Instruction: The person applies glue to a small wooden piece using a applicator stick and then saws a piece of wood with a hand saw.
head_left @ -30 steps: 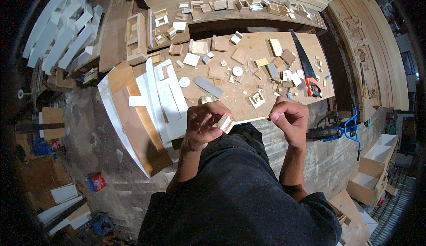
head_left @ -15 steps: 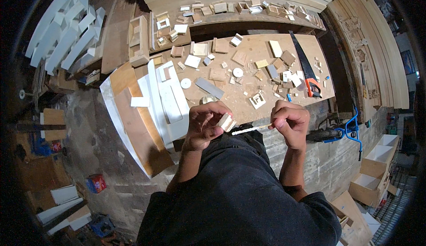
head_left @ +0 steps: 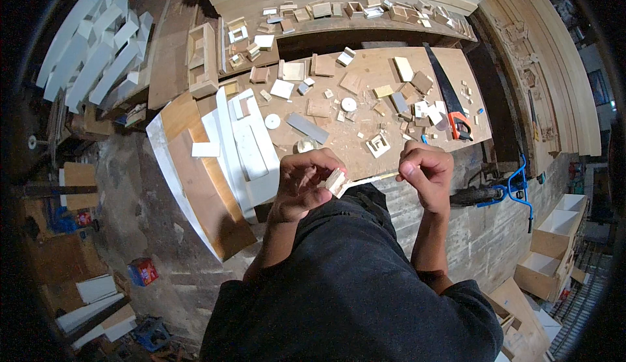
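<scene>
Between the thumb and fingers of my left hand (head_left: 297, 186) is a small wooden block piece (head_left: 335, 181), made of pale layers or strips. My right hand (head_left: 427, 173) pinches the end of a thin stick (head_left: 373, 181), whose far part is coated white. The stick's white tip meets the near side of the block piece. Both hands are held above my lap, just off the front edge of the workbench (head_left: 365, 62). A small round container (head_left: 306, 145) with pale contents stands on the bench beyond my left hand, partly hidden by it.
Small wood boxes and offcuts (head_left: 404, 94) litter the bench. A handsaw (head_left: 447, 88) with an orange handle lies at its right. White panels (head_left: 244, 140) rest at the left. A blue-framed bike (head_left: 512, 189) stands at right, beside open drawer boxes (head_left: 554, 241).
The stick's white tip has come left onto the wooden block piece; before, a small gap lay between them. My left hand has moved slightly right with the block.
</scene>
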`<state>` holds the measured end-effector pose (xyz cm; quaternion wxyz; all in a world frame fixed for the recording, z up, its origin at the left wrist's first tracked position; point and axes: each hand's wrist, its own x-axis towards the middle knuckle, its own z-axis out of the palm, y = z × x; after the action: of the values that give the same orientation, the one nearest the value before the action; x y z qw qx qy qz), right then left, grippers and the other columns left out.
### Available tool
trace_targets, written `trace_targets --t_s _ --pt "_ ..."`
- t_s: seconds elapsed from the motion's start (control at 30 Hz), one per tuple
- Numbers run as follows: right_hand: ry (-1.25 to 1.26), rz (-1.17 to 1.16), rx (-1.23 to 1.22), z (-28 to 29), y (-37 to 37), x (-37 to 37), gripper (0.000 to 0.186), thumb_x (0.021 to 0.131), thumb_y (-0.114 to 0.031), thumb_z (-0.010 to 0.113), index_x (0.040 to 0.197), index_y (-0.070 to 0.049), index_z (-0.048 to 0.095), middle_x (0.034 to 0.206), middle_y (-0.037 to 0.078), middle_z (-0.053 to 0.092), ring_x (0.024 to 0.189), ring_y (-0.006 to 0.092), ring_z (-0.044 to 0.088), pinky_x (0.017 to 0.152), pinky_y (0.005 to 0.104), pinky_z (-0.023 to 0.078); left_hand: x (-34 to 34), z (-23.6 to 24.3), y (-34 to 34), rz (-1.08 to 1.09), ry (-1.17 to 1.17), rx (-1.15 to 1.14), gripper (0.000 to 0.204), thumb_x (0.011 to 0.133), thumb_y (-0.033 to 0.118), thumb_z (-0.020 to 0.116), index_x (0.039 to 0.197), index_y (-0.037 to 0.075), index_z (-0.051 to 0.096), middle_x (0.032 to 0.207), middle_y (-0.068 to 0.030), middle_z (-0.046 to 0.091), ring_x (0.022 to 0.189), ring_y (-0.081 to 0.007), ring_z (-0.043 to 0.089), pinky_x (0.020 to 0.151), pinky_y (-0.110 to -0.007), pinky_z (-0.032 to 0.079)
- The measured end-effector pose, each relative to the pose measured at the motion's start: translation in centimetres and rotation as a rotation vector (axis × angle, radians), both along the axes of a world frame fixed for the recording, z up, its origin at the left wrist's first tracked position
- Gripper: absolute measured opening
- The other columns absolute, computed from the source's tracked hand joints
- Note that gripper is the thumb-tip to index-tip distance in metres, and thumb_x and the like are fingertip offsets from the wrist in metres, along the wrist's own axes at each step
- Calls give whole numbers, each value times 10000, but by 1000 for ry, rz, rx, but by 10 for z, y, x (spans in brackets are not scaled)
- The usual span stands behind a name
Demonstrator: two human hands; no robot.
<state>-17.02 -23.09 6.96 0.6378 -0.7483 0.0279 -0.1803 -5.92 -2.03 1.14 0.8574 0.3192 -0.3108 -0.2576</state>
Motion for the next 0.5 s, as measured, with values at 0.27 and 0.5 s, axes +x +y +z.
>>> trace_targets --t_s 0.27,0.5 --pt "-36 3 38 1 -2 -1 182 837 -82 681 679 1 645 628 39 597 578 111 476 537 274 342 3 -1 2 -21 -8 23 397 785 202 779 1040 -70 640 936 -148 653 806 -168 607 729 -283 485" --pt "-8 -31 107 -2 -2 3 191 847 -83 676 682 4 637 633 45 590 587 117 491 543 273 353 6 0 0 -17 -3 -3 397 788 199 782 1043 -68 637 944 -151 653 823 -174 614 743 -281 492"
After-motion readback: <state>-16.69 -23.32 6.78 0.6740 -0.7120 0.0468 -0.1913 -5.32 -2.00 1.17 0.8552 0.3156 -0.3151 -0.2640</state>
